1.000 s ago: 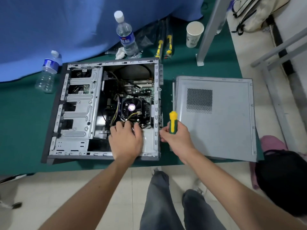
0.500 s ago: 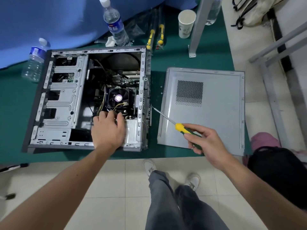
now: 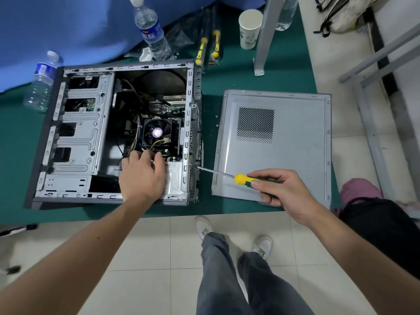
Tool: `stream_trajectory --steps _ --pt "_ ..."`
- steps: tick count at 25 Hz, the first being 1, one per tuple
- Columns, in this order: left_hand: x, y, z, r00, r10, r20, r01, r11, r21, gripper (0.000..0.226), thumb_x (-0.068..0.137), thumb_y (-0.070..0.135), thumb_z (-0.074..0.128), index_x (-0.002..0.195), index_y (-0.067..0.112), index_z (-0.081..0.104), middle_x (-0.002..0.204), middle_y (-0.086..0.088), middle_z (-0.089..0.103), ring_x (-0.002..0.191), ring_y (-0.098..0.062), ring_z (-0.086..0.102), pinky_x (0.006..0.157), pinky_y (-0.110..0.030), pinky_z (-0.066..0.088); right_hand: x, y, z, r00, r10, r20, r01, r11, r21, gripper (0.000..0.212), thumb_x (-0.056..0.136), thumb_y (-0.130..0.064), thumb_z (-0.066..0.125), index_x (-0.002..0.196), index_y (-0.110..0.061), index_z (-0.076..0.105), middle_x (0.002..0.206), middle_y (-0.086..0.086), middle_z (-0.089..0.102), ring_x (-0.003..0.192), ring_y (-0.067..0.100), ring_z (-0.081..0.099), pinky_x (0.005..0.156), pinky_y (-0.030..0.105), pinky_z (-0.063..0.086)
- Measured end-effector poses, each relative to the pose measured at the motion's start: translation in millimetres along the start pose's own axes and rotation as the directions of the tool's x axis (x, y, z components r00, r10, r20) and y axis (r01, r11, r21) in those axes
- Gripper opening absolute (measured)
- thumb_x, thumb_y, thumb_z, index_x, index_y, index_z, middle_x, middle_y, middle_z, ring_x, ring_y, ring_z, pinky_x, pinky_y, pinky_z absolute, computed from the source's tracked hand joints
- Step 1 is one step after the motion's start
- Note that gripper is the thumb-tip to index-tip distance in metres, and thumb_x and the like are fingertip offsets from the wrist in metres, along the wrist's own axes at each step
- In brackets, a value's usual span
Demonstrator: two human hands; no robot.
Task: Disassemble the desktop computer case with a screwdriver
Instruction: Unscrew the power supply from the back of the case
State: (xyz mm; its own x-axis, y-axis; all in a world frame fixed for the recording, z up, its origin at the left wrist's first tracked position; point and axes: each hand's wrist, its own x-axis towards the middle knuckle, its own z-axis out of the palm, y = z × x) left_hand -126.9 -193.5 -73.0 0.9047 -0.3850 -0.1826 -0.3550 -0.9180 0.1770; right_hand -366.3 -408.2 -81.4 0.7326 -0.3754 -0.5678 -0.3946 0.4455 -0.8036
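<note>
While the left hand (image 3: 142, 176) rests flat inside the open case (image 3: 77, 137), the right hand (image 3: 280, 189) grips the screwdriver (image 3: 229, 177). Shaft runs leftward and slightly up; tip meets the case's rear edge, probably on a screw, too small to confirm.
</note>
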Motion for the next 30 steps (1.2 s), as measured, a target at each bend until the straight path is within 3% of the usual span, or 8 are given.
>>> stream_trajectory --steps 12,16,22,25,27,30 --pt "1 -1 1 1.000 -0.013 -0.004 0.013 1.000 -0.018 0.057 0.095 0.056 0.019 0.095 0.014 0.058 0.107 -0.011 0.053 0.100 -0.032 0.045 0.079 -0.045 0.039 4 -2 0 1.000 0.009 -0.016 -0.009 1.000 0.028 0.020 0.079 -0.012 0.078 0.098 -0.016 0.078 0.069 0.018 0.047 0.053 0.022 0.037 0.041 0.020 0.025" --pt "0 -1 2 1.000 -0.011 0.000 0.011 1.000 -0.016 0.058 0.094 0.057 0.018 0.095 0.014 0.057 0.107 -0.011 0.053 0.100 -0.032 0.045 0.079 -0.045 0.039 5 -5 3 1.000 0.009 -0.018 -0.009 1.000 0.010 0.018 0.079 -0.005 0.076 0.094 -0.015 0.079 0.065 0.013 0.049 0.050 0.019 0.039 0.041 0.019 0.027" --pt "0 -2 2 1.000 -0.011 0.002 0.011 1.000 -0.014 0.052 0.098 0.053 0.023 0.094 0.014 0.057 0.108 -0.012 0.053 0.102 -0.033 0.044 0.080 -0.046 0.040 15 -41 -3 0.998 -0.045 0.052 0.055 0.971 -0.231 0.019 0.075 -0.009 0.081 0.092 -0.016 0.079 0.075 0.002 0.071 0.057 0.013 0.055 0.046 0.018 0.037" --pt "1 -2 2 1.000 -0.009 0.005 0.009 1.000 -0.014 0.054 0.098 0.053 0.022 0.095 0.013 0.058 0.108 -0.012 0.053 0.102 -0.033 0.045 0.082 -0.047 0.042 30 -56 -6 0.997 0.069 -0.039 -0.069 0.998 0.008 0.013 0.080 -0.019 0.074 0.087 -0.009 0.078 0.080 0.011 0.068 0.058 0.019 0.059 0.045 0.021 0.041" --pt "1 -2 2 1.000 -0.008 0.006 0.009 1.000 -0.012 0.054 0.098 0.053 0.022 0.096 0.013 0.059 0.108 -0.012 0.053 0.102 -0.033 0.045 0.082 -0.047 0.042 30 -52 -1 0.973 0.187 -0.138 -0.156 0.965 0.213 0.010 0.086 -0.013 0.066 0.086 -0.005 0.072 0.081 0.015 0.063 0.053 0.020 0.059 0.047 0.022 0.047" --pt "1 -2 2 1.000 -0.004 0.004 0.004 1.000 -0.004 0.055 0.098 0.053 0.023 0.098 0.012 0.060 0.108 -0.013 0.054 0.102 -0.034 0.046 0.082 -0.046 0.042 22 -34 9 0.921 0.332 -0.205 -0.282 0.930 0.237 0.016 0.089 -0.022 0.068 0.091 -0.007 0.062 0.077 0.014 0.063 0.045 0.016 0.055 0.041 0.021 0.044"
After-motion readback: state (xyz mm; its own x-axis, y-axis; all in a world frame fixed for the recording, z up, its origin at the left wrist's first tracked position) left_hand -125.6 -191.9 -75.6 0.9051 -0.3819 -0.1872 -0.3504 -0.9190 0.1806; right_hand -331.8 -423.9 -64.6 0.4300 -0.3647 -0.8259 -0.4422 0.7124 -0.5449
